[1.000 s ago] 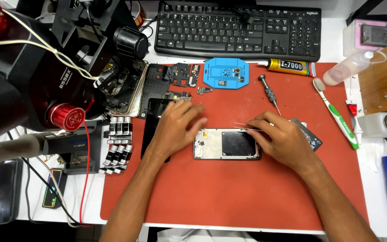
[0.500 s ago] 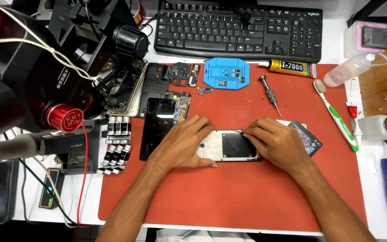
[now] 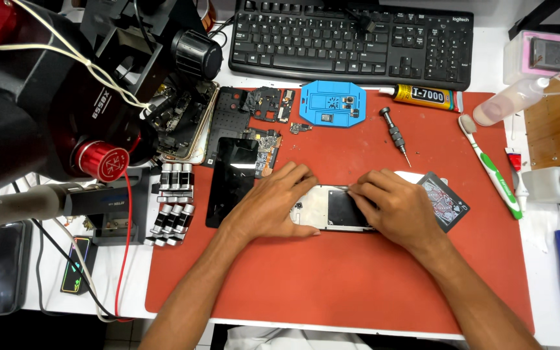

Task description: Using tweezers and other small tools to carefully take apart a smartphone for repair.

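The opened phone frame (image 3: 328, 209) is lying under the left hand (image 3: 273, 207), pressing flat with open fingers, while the right hand (image 3: 393, 209) is pinching its top edge, and pushing too hard could be bending it.

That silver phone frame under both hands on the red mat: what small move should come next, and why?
Probably a short slide of the right hand fingertips along the top edge of the silver phone frame. They already press at that edge, while the left hand lies flat on the frame's left end, pinning it to the red mat. What the fingertips pinch cannot be seen.
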